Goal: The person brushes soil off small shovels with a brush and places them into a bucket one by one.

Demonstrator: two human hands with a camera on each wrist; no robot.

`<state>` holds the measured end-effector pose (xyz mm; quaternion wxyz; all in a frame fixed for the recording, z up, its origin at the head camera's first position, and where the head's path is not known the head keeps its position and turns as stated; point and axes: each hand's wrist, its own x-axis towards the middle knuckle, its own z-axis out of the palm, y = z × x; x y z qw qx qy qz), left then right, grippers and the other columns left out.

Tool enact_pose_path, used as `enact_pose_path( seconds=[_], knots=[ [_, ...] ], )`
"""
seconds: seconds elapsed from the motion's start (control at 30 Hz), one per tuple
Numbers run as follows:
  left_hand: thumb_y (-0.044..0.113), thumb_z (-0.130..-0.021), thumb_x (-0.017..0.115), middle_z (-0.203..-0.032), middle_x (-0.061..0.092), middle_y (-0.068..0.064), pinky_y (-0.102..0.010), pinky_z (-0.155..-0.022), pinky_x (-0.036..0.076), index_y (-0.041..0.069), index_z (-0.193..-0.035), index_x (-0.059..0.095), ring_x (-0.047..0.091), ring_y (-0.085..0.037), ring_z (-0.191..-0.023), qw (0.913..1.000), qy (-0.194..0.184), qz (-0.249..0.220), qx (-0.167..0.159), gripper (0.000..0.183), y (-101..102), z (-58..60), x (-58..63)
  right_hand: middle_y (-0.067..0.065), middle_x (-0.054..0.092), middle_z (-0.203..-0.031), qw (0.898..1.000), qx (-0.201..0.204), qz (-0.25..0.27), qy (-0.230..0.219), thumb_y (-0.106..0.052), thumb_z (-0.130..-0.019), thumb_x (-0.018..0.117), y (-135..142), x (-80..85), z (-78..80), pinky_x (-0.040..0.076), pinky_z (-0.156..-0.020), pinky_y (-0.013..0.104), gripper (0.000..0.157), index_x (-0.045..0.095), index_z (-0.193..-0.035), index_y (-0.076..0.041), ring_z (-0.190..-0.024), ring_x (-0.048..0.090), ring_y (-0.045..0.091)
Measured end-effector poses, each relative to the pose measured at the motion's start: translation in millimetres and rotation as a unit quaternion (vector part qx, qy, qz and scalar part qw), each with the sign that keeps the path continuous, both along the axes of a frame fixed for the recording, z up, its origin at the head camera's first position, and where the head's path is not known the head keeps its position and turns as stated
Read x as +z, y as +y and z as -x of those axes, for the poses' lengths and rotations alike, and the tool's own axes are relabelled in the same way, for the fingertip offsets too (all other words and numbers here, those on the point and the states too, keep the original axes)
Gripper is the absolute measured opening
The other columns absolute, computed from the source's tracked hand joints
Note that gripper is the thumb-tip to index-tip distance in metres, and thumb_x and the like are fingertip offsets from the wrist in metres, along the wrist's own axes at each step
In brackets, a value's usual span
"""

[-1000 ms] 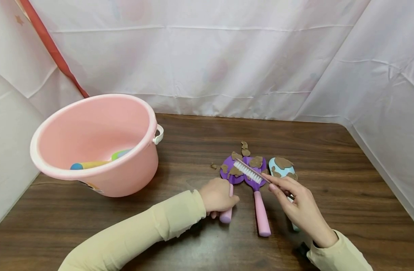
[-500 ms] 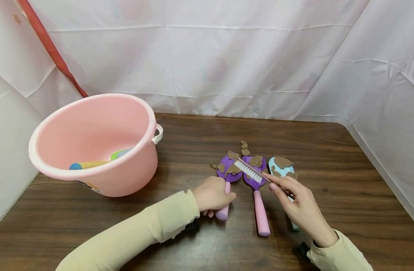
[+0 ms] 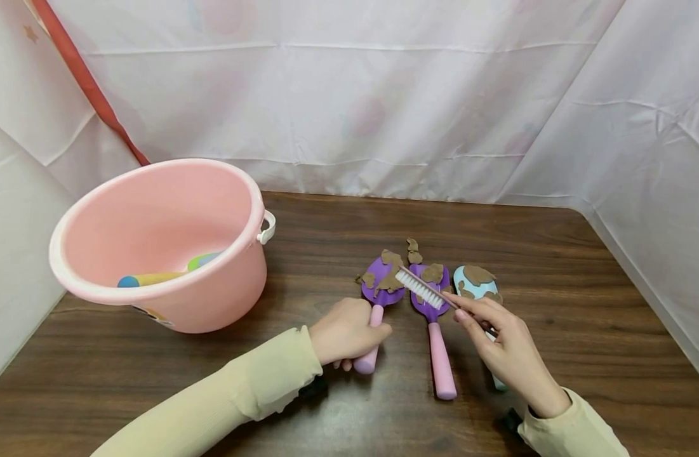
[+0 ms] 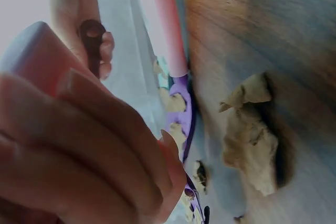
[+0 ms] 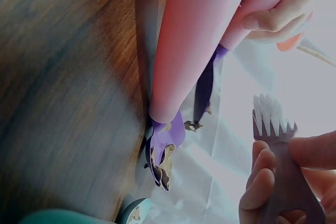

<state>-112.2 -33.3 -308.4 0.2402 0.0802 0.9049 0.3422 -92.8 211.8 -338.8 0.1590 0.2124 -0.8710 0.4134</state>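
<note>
My left hand point(image 3: 349, 330) grips the pink handle of a purple toy shovel point(image 3: 378, 268), whose blade is patched with brown clay-like clumps. In the left wrist view the curled fingers point(image 4: 89, 145) wrap that handle. My right hand point(image 3: 509, 349) pinches a small brush point(image 3: 420, 289) with white bristles, which overlaps a second purple shovel point(image 3: 442, 365) in the head view. Thumb and fingers hold the brush's flat handle point(image 5: 286, 174) in the right wrist view. To the right lies a light blue shovel point(image 3: 486, 289), also with brown patches; the right hand partly covers its handle.
A pink bucket point(image 3: 223, 311) with a white handle stands at the left, with yellow-blue and green toys point(image 3: 155, 278) inside. Loose brown clumps point(image 3: 414, 251) lie beyond the shovels; more clumps point(image 4: 252, 140) show in the left wrist view. White curtains point(image 3: 349, 108) enclose the table.
The left hand has shifted leftward with its purple shovel, which has tilted a little and stands apart from the second one. The right hand and brush have hardly moved.
</note>
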Motion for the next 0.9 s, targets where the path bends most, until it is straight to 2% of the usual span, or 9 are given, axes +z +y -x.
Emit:
enact_pose_path(
  seconds=[0.2,0.5,0.63,0.73,0.9],
  knots=[
    [0.027,-0.086,0.055,-0.042,0.054,-0.003,-0.028,-0.03,0.041,0.006,-0.063,0.057,0.046,-0.011,-0.027,0.9997,-0.001,-0.021,0.012,0.031,-3.7,-3.3,10.2,-0.009,0.066,-0.089,1.0,0.002,0.004,0.006,0.004,-0.087,0.063,-0.8,2.1,0.1,0.045,-0.066,0.012,0.038,0.068,-0.119,-0.016,-0.08,0.058,0.0],
    [0.027,-0.084,0.054,-0.048,0.057,-0.005,-0.031,-0.03,0.043,0.004,-0.08,0.054,0.047,-0.012,-0.028,0.9995,0.007,-0.017,0.024,0.023,-6.2,-11.1,20.4,-0.011,0.066,-0.092,1.0,0.012,0.002,0.015,0.003,-0.088,0.062,-1.6,5.4,2.9,0.044,-0.066,0.012,0.038,0.067,-0.12,-0.016,-0.079,0.055,-0.001],
    [0.027,-0.084,0.053,-0.057,0.057,-0.01,-0.033,-0.031,0.043,0.002,-0.092,0.049,0.046,-0.013,-0.028,0.9992,0.009,-0.017,0.034,0.027,-4.9,-17.3,21.8,-0.011,0.066,-0.096,1.0,0.02,-0.009,0.004,-0.002,-0.09,0.061,-3.1,9.1,3.8,0.041,-0.061,0.015,0.036,0.066,-0.122,-0.019,-0.075,0.049,0.0],
    [0.027,-0.084,0.052,-0.059,0.056,-0.01,-0.034,-0.031,0.043,0.002,-0.096,0.046,0.045,-0.013,-0.028,0.9991,0.011,-0.02,0.037,0.029,-4.9,-20.6,22.9,-0.009,0.068,-0.101,1.0,0.029,-0.004,0.005,-0.001,-0.09,0.062,-6.0,11.6,4.1,0.042,-0.064,0.016,0.037,0.067,-0.121,-0.019,-0.08,0.052,0.001],
    [0.026,-0.083,0.051,-0.056,0.055,-0.01,-0.034,-0.029,0.042,-0.005,-0.109,0.046,0.044,-0.013,-0.027,0.9993,0.012,-0.015,0.03,0.041,-6.5,-23.8,24.4,-0.006,0.066,-0.096,0.997,0.06,0.003,0.039,0.004,-0.085,0.066,-11.3,13.8,5.4,0.038,-0.059,0.017,0.04,0.068,-0.119,-0.016,-0.072,0.046,0.001]
  ],
)
